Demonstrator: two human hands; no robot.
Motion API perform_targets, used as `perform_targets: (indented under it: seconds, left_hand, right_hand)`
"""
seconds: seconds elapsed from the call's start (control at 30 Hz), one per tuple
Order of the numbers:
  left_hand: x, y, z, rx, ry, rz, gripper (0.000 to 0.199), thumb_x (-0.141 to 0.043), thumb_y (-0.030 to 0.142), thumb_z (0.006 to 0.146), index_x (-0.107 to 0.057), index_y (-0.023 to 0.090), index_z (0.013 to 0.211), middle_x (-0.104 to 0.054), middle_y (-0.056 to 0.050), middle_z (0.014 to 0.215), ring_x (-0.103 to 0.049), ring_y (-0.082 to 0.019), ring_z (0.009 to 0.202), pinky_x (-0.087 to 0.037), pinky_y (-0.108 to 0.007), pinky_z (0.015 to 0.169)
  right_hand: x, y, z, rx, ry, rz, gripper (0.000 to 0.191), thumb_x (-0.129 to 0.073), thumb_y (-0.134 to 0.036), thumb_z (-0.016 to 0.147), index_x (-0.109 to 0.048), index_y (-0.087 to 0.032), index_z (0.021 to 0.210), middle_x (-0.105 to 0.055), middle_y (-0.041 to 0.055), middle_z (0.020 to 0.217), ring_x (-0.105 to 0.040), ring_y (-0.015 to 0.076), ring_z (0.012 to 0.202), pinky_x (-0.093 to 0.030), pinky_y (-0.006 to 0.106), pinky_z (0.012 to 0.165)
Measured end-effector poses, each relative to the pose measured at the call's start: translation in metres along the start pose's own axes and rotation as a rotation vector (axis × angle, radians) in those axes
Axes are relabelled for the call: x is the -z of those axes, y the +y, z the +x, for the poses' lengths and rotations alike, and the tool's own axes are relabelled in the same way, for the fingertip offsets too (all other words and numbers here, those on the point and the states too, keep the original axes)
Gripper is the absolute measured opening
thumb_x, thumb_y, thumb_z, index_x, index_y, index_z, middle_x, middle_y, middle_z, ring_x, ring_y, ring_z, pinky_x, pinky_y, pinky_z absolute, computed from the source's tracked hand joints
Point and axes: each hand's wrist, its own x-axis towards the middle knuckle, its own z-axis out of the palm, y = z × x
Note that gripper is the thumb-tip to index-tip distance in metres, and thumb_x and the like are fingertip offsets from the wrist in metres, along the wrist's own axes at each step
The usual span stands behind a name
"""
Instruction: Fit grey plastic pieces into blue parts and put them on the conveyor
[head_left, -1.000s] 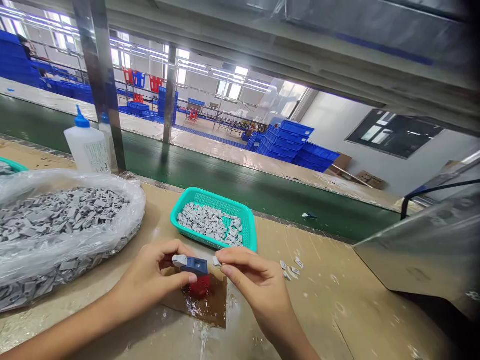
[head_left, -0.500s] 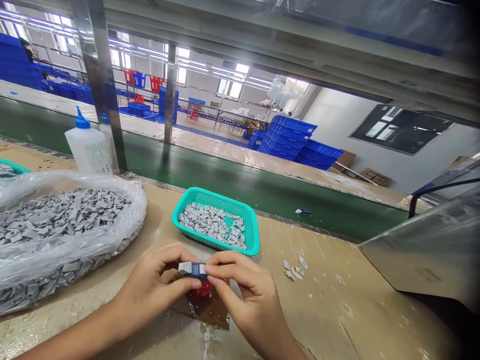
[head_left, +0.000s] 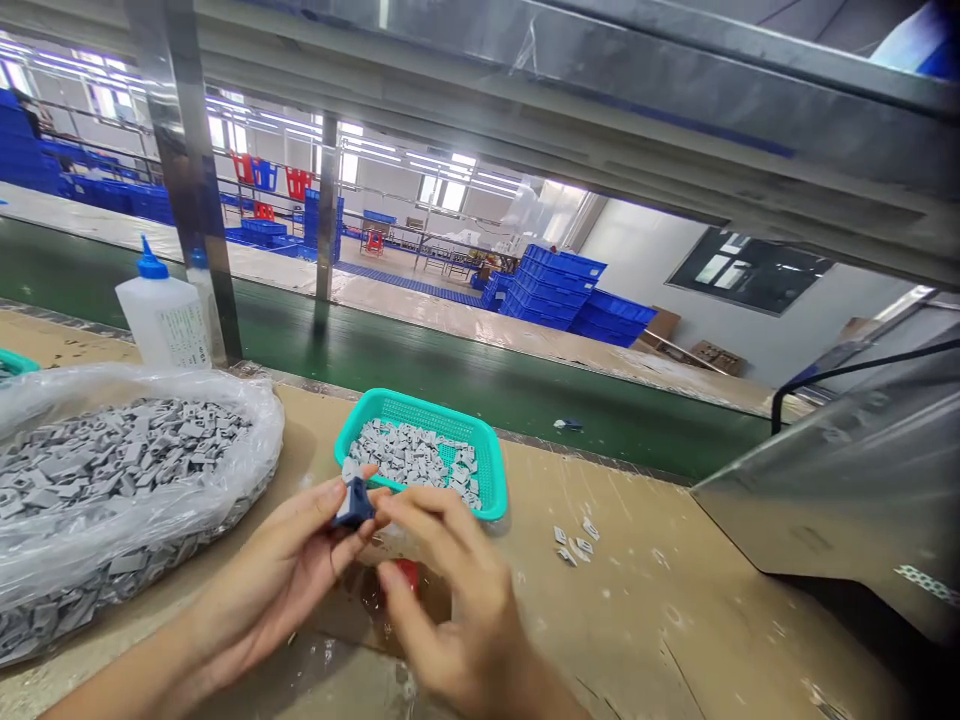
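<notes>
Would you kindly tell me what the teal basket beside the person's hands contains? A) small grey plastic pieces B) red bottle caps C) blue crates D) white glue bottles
A: the teal basket holds a heap of small grey pieces, the same kind that fills the plastic bag to its left, while the left hand holds a small blue part just in front of it.

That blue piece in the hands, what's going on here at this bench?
A person at a workbench holds a small blue part at the fingertips of the left hand, while the right hand is up against it, fingers curled. Just behind the hands is a teal basket of small grey pieces. A clear bag full of the same grey pieces lies to the left, and a few loose pieces lie on the bench to the right.
</notes>
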Motion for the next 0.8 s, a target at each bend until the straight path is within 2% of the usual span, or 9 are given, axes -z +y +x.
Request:
perform_targets:
  seconds: [0.1, 0.13, 0.17, 0.23, 0.3, 0.43, 0.57, 0.7, 0.8]
  left_hand:
    - [0.005, 0.008, 0.003, -0.057, -0.054, 0.023, 0.029, -0.046, 0.015, 0.082, -0.053, 0.011, 0.110, -0.059, -0.010, 0.090, -0.056, -0.013, 0.075, -0.049, -0.020, 0.065]
    - [0.008, 0.010, 0.004, -0.072, -0.079, 0.025, 0.033, -0.047, 0.015, 0.081, -0.049, 0.012, 0.114, -0.058, -0.009, 0.085, -0.055, -0.011, 0.070, -0.048, -0.020, 0.061]
    - [0.010, 0.011, 0.005, -0.086, -0.101, 0.022, 0.038, -0.047, 0.015, 0.081, -0.046, 0.013, 0.119, -0.057, -0.007, 0.080, -0.053, -0.010, 0.066, -0.047, -0.019, 0.058]
    - [0.014, 0.011, 0.007, -0.101, -0.137, 0.012, 0.045, -0.047, 0.015, 0.081, -0.039, 0.015, 0.125, -0.054, -0.005, 0.075, -0.050, -0.009, 0.063, -0.044, -0.017, 0.055]
    - [0.017, 0.011, 0.010, -0.106, -0.178, -0.002, 0.048, -0.046, 0.016, 0.082, -0.035, 0.015, 0.128, -0.051, -0.004, 0.072, -0.048, -0.008, 0.061, -0.042, -0.017, 0.053]
    - [0.019, 0.011, 0.014, -0.119, -0.267, -0.005, 0.049, -0.047, 0.020, 0.082, -0.034, 0.015, 0.129, -0.050, -0.003, 0.070, -0.048, -0.007, 0.059, -0.039, -0.016, 0.053]
    - [0.017, 0.011, 0.013, -0.088, -0.243, 0.067, 0.056, -0.053, 0.014, 0.078, -0.031, 0.019, 0.130, -0.058, -0.011, 0.094, -0.057, -0.015, 0.083, -0.041, -0.017, 0.060]
    - [0.012, 0.015, 0.012, -0.065, -0.214, 0.050, 0.055, -0.050, 0.022, 0.082, -0.028, 0.020, 0.132, -0.057, -0.014, 0.107, -0.057, -0.018, 0.093, -0.043, -0.021, 0.070]
    - [0.006, 0.021, 0.013, -0.061, -0.228, 0.099, 0.058, -0.054, 0.020, 0.078, -0.031, 0.018, 0.131, -0.057, -0.014, 0.107, -0.057, -0.017, 0.091, -0.042, -0.021, 0.071]
  right_hand:
    - [0.015, 0.034, 0.013, -0.287, -0.024, -0.177, 0.019, -0.041, -0.012, 0.082, -0.053, -0.016, 0.096, -0.056, 0.0082, 0.095, -0.053, 0.0170, 0.090, -0.045, 0.030, 0.078]
    - [0.018, 0.050, 0.018, -0.404, -0.188, -0.318, 0.019, -0.039, -0.011, 0.083, -0.053, -0.016, 0.093, -0.056, 0.0073, 0.096, -0.053, 0.0160, 0.090, -0.044, 0.030, 0.079]
    - [0.020, 0.066, 0.022, -0.449, -0.283, -0.360, 0.018, -0.043, -0.008, 0.080, -0.055, -0.015, 0.090, -0.058, 0.0072, 0.092, -0.054, 0.0161, 0.085, -0.044, 0.029, 0.076]
    - [0.019, 0.095, 0.029, -0.497, -0.422, -0.411, 0.015, -0.050, -0.001, 0.072, -0.058, -0.013, 0.078, -0.060, 0.0070, 0.083, -0.055, 0.0169, 0.079, -0.043, 0.030, 0.072]
    - [0.014, 0.115, 0.033, -0.524, -0.543, -0.439, 0.008, -0.056, -0.004, 0.072, -0.057, -0.012, 0.071, -0.060, 0.0046, 0.076, -0.056, 0.0159, 0.076, -0.044, 0.030, 0.070]
    - [0.005, 0.129, 0.038, -0.555, -0.680, -0.467, 0.014, -0.055, -0.022, 0.081, -0.057, -0.011, 0.072, -0.059, 0.0005, 0.076, -0.056, 0.0127, 0.073, -0.046, 0.031, 0.070]
    - [0.010, 0.128, 0.041, -0.570, -0.670, -0.435, 0.016, -0.056, -0.019, 0.080, -0.056, -0.012, 0.066, -0.058, -0.0010, 0.069, -0.056, 0.0113, 0.068, -0.046, 0.029, 0.067]
    - [0.028, 0.121, 0.042, -0.575, -0.470, -0.371, 0.012, -0.054, -0.006, 0.071, -0.059, -0.014, 0.063, -0.060, 0.0036, 0.070, -0.056, 0.0156, 0.070, -0.044, 0.030, 0.069]
    - [0.047, 0.111, 0.036, -0.607, -0.307, -0.261, 0.012, -0.049, -0.013, 0.073, -0.061, -0.014, 0.073, -0.062, 0.0056, 0.071, -0.057, 0.0166, 0.065, -0.046, 0.029, 0.062]
